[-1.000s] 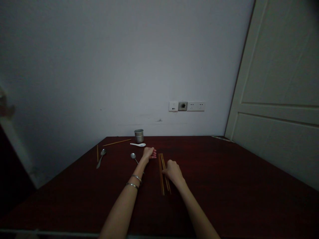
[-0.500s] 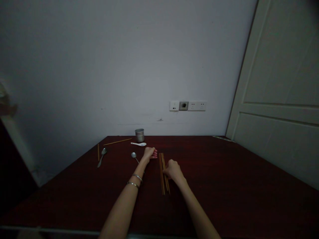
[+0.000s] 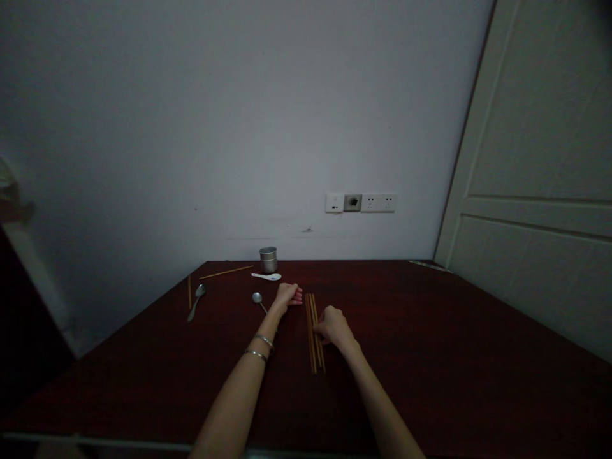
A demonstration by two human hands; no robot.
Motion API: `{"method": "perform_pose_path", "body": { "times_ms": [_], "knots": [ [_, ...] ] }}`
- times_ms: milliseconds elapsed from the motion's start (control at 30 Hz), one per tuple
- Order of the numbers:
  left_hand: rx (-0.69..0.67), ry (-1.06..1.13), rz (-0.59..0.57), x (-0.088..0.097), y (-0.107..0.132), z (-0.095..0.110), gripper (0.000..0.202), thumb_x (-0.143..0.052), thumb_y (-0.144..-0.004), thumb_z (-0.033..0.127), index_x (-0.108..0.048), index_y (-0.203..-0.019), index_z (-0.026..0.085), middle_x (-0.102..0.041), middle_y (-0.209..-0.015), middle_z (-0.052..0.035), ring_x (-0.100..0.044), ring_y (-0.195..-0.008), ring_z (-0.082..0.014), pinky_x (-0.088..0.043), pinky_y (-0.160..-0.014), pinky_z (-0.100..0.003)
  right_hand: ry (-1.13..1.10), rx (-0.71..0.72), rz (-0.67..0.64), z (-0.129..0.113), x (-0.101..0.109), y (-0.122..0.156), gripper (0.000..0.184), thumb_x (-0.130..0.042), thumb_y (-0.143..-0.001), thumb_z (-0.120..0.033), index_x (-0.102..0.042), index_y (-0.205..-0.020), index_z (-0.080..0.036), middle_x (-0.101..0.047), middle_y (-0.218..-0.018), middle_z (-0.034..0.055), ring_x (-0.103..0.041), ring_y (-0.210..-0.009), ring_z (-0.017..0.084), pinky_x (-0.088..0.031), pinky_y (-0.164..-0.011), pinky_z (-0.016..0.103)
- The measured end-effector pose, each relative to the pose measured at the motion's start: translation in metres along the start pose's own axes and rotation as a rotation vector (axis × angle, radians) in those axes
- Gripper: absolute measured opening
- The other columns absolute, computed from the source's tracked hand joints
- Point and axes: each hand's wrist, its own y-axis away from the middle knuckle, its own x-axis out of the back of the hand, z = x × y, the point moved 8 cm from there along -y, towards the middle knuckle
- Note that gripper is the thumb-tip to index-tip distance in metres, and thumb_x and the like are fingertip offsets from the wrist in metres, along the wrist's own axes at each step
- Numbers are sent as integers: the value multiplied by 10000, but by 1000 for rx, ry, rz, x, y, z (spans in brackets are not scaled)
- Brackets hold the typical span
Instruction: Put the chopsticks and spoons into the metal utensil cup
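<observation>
Several wooden chopsticks [image 3: 310, 338] lie side by side in front of me, pointing away from me. From their right side my right hand [image 3: 333, 325] pinches at a chopstick, thumb and fingertips closed near the middle of its length. Its lower fingers are partly hidden. My left hand [image 3: 288, 294] rests on its side just left of the chopsticks' far ends, apart from them. Its fingers are curled in, and nothing shows in them. A metal spoon [image 3: 257, 298] lies left of that hand, its handle partly behind my left forearm.
A metal cup [image 3: 268, 260] stands near the wall, with a white spoon [image 3: 266, 276] before it. To the left lie another metal spoon [image 3: 196, 302], a single chopstick [image 3: 227, 272] and one more stick [image 3: 189, 293]. The dark red table [image 3: 430, 338] meets the wall behind.
The chopsticks under my right hand have shifted very slightly and lie a little more apart. Both hands stay almost where they were.
</observation>
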Motion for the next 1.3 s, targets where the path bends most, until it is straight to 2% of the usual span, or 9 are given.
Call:
{"method": "perform_pose_path", "body": {
  "times_ms": [233, 400, 500, 600, 733, 900, 1000, 1133, 1300],
  "knots": [
    [-51, -2, 30, 0, 14, 21, 172, -435, -761, 152, -542, -634, 109, -512, -485, 10, -484, -393, -61, -502, -500, -225, 47, 52, 65, -10, 21, -10, 184, -624, -655, -199, -630, -821, -119, -673, -849, 128, -655, -696, 197, -466, -542, 212],
    [-157, -27, 84, 8, 13, 61, 189, -419, -773, 186, -579, -707, 110, -532, -538, 8, -463, -398, -46, -452, -445, -176, 176, 185, 115, -44, 36, -29, 173, -561, -689, -173, -635, -833, -113, -664, -870, 145, -642, -819, 234, -452, -653, 249],
    [-213, -67, 116, 26, 4, 91, 181, -449, -759, 204, -601, -745, 107, -557, -558, -3, -462, -394, -46, -420, -421, -158, 218, 282, 114, -72, 36, -35, 165, -551, -700, -173, -639, -826, -115, -662, -880, 147, -635, -843, 241, -441, -687, 258],
    [-260, -189, 185, 66, -9, 118, 201, -466, -758, 230, -622, -782, 105, -590, -593, -21, -470, -398, -48, -400, -414, -151, 232, 367, 109, -98, 32, -38, 167, -539, -707, -164, -642, -832, -124, -660, -899, 137, -627, -867, 238, -432, -710, 256],
    [-263, -456, 377, 156, -24, 137, 177, -509, -742, 245, -632, -762, 120, -621, -630, -28, -512, -444, -69, -409, -434, -158, 221, 427, 77, -122, 25, -46, 166, -519, -725, -159, -655, -817, -133, -663, -876, 122, -624, -862, 215, -422, -712, 233],
    [-66, -634, 598, 284, -21, 114, 86, -577, -658, 144, -568, -578, 115, -521, -426, -7, -544, -456, -133, -421, -448, -196, 199, 488, 79, -139, 19, -57, 185, -500, -746, -174, -656, -840, -142, -653, -893, 122, -617, -860, 213, -417, -710, 234],
    [57, -697, 678, 343, -9, 85, 158, -594, -638, 127, -517, -500, 126, -464, -362, -5, -555, -469, -174, -420, -440, -221, 200, 522, 66, -147, 14, -62, 179, -499, -751, -184, -654, -832, -144, -648, -888, 122, -617, -845, 215, -415, -699, 237],
    [160, -709, 717, 386, -2, 47, 217, -617, -655, 177, -480, -491, 139, -474, -383, -19, -550, -459, -186, -415, -413, -235, 218, 590, 57, -169, 5, -71, 170, -496, -751, -156, -654, -812, -139, -649, -866, 127, -617, -845, 225, -410, -704, 245],
    [224, -682, 733, 407, -14, 16, 245, -633, -661, 271, -482, -515, 146, -490, -413, -31, -556, -474, -193, -423, -402, -240, 242, 682, -13, -217, -21, -99, 182, -491, -768, -146, -649, -856, -130, -652, -913, 135, -615, -876, 218, -420, -711, 235]
  ]
}}
